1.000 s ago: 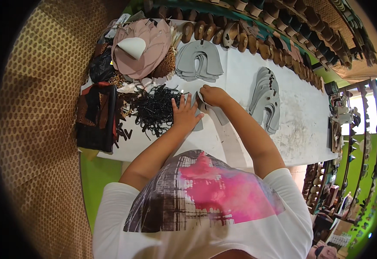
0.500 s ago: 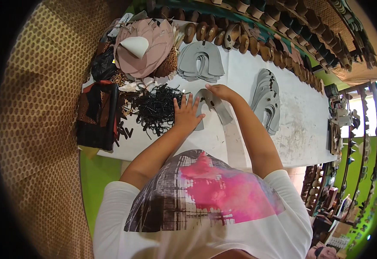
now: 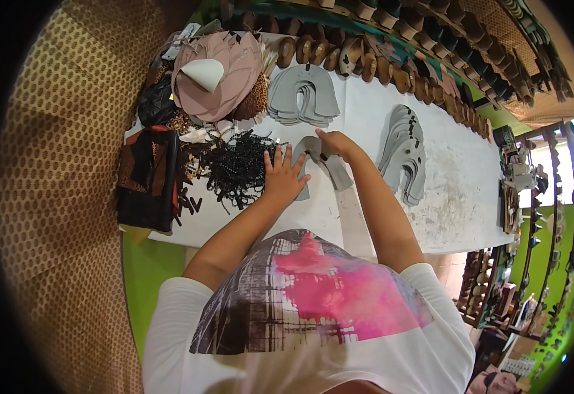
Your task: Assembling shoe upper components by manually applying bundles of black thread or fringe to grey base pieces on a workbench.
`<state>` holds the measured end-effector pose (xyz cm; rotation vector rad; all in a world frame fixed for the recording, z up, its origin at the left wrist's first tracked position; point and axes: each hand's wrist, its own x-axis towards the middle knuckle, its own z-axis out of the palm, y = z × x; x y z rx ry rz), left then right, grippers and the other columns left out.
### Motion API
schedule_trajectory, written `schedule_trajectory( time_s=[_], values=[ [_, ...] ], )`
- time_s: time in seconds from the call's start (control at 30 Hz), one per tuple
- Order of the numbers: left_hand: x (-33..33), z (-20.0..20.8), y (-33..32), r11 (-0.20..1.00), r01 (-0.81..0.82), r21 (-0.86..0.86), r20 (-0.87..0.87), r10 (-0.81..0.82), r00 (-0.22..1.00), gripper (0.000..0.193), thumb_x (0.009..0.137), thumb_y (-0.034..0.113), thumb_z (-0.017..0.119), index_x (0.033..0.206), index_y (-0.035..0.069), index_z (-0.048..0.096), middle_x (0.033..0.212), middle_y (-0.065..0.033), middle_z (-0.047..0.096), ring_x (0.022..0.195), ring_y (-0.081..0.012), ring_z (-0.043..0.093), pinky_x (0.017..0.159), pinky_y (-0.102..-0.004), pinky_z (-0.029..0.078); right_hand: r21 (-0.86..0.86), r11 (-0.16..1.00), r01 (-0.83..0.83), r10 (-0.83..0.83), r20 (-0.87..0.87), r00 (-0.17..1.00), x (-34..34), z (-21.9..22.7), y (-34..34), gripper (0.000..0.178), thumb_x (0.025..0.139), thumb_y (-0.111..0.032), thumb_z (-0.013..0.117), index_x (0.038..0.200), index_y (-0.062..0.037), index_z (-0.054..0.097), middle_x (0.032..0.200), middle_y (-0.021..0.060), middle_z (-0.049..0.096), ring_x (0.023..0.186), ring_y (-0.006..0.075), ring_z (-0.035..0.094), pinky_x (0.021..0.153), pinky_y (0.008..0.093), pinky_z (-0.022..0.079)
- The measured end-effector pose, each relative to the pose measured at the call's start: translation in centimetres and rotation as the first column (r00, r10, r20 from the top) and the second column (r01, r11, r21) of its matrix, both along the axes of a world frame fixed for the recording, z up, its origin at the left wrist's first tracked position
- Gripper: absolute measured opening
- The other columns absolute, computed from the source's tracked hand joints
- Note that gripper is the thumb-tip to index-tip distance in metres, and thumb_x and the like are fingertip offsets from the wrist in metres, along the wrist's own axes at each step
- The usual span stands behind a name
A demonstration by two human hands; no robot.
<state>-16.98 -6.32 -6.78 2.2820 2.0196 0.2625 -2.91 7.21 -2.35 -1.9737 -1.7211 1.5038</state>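
A grey U-shaped shoe-upper piece (image 3: 337, 173) lies on the white-covered table between my hands, its curve away from me. My left hand (image 3: 283, 178) rests flat with fingers spread over the left leg of the piece. My right hand (image 3: 337, 144) is at the top of the curve, fingers closed together; whatever they pinch is too small or hidden to make out. A few small dark marks or bits show on the piece near these fingers. Beside my left hand lies a tangled pile of thin black strips (image 3: 233, 172).
Similar grey pieces sit in a stack (image 3: 323, 88) beyond my hands and in a fanned row (image 3: 392, 150) to the right. Pink cut pieces (image 3: 234, 79) heap at the far left, near a black-and-red box (image 3: 146, 200). Wooden shoe lasts (image 3: 402, 80) line the table's (image 3: 461, 217) back edge.
My right hand has shifted very slightly along the top of the curve. My left hand stays spread on the grey piece.
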Motion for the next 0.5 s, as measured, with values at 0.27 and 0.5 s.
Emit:
schedule_trajectory(
  time_s=[0.27,0.5],
  values=[
    [0.1,0.2,-0.1,1.0,-0.003,0.004,-0.008,0.003,1.0,0.059,0.085,0.052,0.04,0.135,0.019,0.036,0.141,-0.0149,0.029,0.132,-0.0345,0.02,0.105,-0.0573,0.002,0.283,0.71,-0.645,0.597,0.243,0.764,0.2,-1.8,1.3,0.017,0.073,-0.015,0.062,0.088,-0.0097,0.068,0.081,0.0095,0.065,0.068,0.0215,0.06,0.064,0.0314,0.046],
    [0.0,0.1,-0.1,1.0,-0.014,0.021,0.008,0.014,1.0,0.063,0.085,0.052,0.04,0.135,0.014,0.036,0.142,-0.0145,0.028,0.132,-0.0337,0.019,0.105,-0.0565,0.002,0.214,0.669,-0.711,0.644,0.31,0.699,-0.6,-1.9,1.0,0.014,0.071,-0.016,0.061,0.082,-0.0091,0.067,0.077,0.0103,0.064,0.071,0.0245,0.059,0.066,0.0325,0.046]
  ],
)
